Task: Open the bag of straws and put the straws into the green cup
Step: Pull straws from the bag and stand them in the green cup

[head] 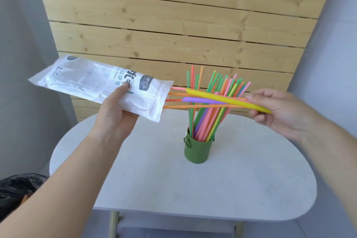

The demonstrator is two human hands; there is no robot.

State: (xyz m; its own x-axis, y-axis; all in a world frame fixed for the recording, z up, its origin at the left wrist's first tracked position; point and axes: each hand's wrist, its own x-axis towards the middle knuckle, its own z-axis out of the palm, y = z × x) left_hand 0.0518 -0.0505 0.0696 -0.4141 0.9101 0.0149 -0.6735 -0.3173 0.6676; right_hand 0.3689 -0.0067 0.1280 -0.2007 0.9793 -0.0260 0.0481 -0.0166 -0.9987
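Note:
My left hand (114,114) grips a white printed straw bag (92,81), held level above the table with its open mouth facing right. Several coloured straws (210,97) stick halfway out of that mouth: a thick yellow one, a thick purple one and thin orange and pink ones. My right hand (278,110) pinches their far ends. Below them a green cup (198,150) with a small side handle stands upright on the table. The cup holds many straws (214,102), green, pink, orange, yellow and purple, fanning upward.
The white oval table (154,176) carries only the cup. A wooden slatted panel (173,25) stands behind it against a grey wall. A black plastic bag (17,189) lies low at the left, beside the table.

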